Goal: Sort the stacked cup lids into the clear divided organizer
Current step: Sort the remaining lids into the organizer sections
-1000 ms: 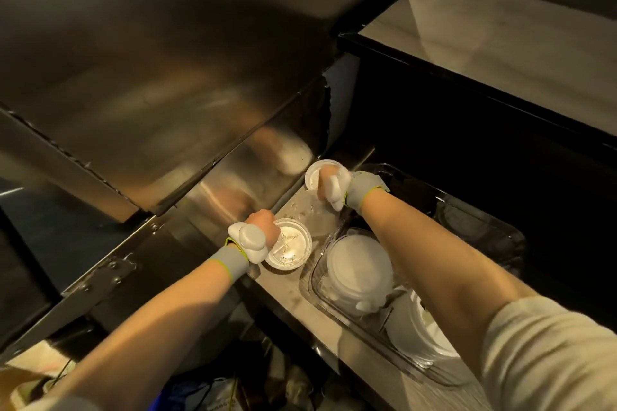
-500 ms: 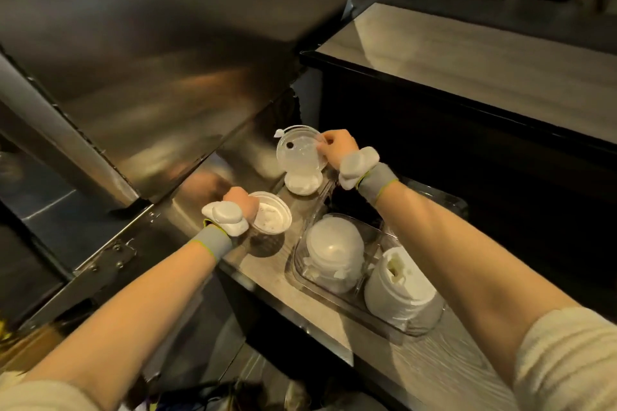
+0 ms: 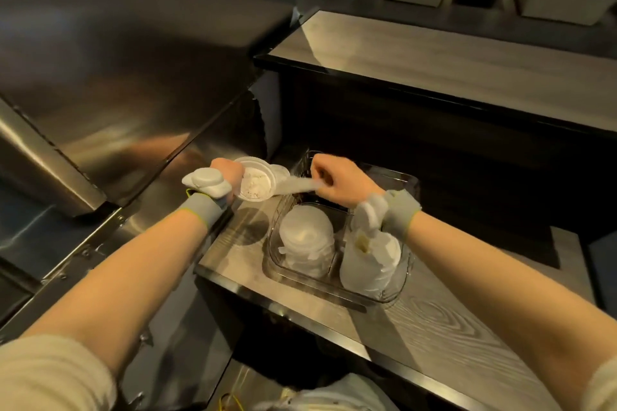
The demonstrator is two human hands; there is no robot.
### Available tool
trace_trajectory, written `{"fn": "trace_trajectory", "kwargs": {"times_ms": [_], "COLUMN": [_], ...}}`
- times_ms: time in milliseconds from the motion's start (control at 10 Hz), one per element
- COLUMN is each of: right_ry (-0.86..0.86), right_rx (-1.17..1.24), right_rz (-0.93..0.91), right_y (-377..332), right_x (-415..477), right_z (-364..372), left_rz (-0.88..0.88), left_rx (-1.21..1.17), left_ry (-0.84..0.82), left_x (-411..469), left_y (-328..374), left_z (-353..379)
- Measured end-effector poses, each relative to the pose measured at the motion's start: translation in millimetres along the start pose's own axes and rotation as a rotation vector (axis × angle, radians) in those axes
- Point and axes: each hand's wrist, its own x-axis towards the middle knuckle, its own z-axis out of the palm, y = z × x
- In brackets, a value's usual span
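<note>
Fingers [image 3: 319,172] of the right hand [image 3: 344,182] were curled, pinching a blurred translucent plastic lid [image 3: 293,186], upright half a second earlier and now flat above the far end of the clear divided organizer [image 3: 377,300] (likely its destination). The left hand [image 3: 227,172] gripped a white lid stack [image 3: 255,184], lifted off the grey surface [image 3: 434,320].

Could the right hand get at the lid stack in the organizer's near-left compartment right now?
Probably yes: the lid stack stands uncovered close by the right hand, though that hand is pinching a blurred lid.
</note>
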Motion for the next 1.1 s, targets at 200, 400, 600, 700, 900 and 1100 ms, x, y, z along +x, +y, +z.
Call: {"fn": "trace_trajectory", "kwargs": {"times_ms": [200, 400, 600, 700, 900, 1100], "right_ry": [-0.247, -0.359, -0.103, 0.237, 0.226, 0.230], "right_rx": [-0.639, -0.601, -0.345, -0.034, 0.559, 0.643], "right_rz": [-0.240, -0.262, -0.176, 0.166, 0.592, 0.665], "right_y": [9, 20, 22, 20, 27, 52], "right_x": [-31, -31, -38, -26, 2, -14], "right_z": [23, 18, 19, 13, -16, -36], "left_rz": [0.132, 0.111, 0.047, 0.007, 0.162, 0.275], "left_rx": [0.265, 0.155, -0.261, -0.291, -0.175, 0.012], "left_ry": [-0.020, -0.084, -0.235, -0.297, -0.553, -0.754], "left_x": [-3, -1, -23, -29, -50, -60], "left_y": [10, 14, 28, 38, 61, 74], "left_z": [5, 15, 19, 26, 43, 76]}}
